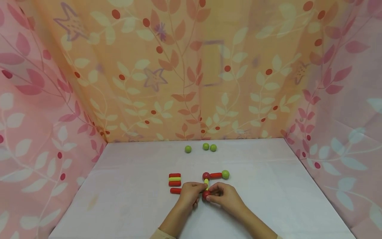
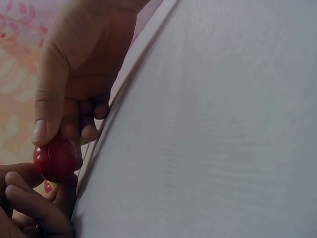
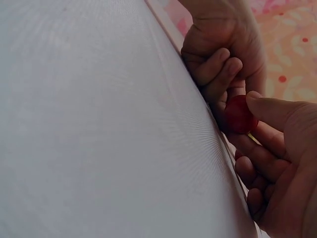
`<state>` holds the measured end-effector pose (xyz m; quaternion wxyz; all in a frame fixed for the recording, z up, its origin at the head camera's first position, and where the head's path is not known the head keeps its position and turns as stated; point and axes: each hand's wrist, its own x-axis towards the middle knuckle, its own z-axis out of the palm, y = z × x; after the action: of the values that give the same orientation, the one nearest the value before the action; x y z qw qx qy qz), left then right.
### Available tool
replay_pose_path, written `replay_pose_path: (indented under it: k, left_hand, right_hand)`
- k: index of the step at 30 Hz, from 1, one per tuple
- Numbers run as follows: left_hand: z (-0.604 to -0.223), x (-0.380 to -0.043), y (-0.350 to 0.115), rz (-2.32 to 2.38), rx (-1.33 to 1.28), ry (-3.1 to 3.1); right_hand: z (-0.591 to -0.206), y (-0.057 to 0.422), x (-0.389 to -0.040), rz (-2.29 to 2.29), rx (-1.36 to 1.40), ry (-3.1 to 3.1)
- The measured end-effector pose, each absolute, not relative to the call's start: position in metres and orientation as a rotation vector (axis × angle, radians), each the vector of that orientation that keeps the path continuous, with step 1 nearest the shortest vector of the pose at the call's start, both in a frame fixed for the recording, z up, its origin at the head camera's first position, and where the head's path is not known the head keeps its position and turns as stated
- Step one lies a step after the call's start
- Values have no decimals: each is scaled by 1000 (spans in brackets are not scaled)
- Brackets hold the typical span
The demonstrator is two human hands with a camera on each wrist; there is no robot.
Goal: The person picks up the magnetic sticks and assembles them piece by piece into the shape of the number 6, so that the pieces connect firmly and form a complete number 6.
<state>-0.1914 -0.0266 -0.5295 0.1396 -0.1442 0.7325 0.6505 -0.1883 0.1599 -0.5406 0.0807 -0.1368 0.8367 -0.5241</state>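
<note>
In the head view a ball-and-stick piece lies before me: a near red ball (image 1: 206, 195), a yellow stick (image 1: 206, 183), a far red ball (image 1: 206, 176), a red stick (image 1: 216, 175) and a green ball (image 1: 225, 174). My left hand (image 1: 190, 193) has thumb and forefinger at the near red ball, beside the yellow stick; the left wrist view shows its thumb on that ball (image 2: 55, 159). My right hand (image 1: 227, 198) pinches the same ball from the right, thumb over it in the right wrist view (image 3: 240, 115). Fingers hide part of the joint.
Left of my hands lie two red sticks (image 1: 174, 183) with a yellow stick (image 1: 174, 179) between them. Another red stick (image 1: 175, 191) is partly covered by my left hand. Three green balls (image 1: 188, 149) sit toward the back of the white table (image 1: 134, 212), with patterned cloth (image 1: 185, 66) behind.
</note>
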Motion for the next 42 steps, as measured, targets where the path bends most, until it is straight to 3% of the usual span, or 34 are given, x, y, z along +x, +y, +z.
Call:
replay_pose_path:
  k: [20,42]
  left_hand:
    - [-529,-192,-30,1832,-413,2113]
    - [-530,-192,-30,1889,-404,2087]
  right_hand:
    - [-523,166,-209,-1553,-251,2419]
    - [-522,157,-195,-1627,-209,2151]
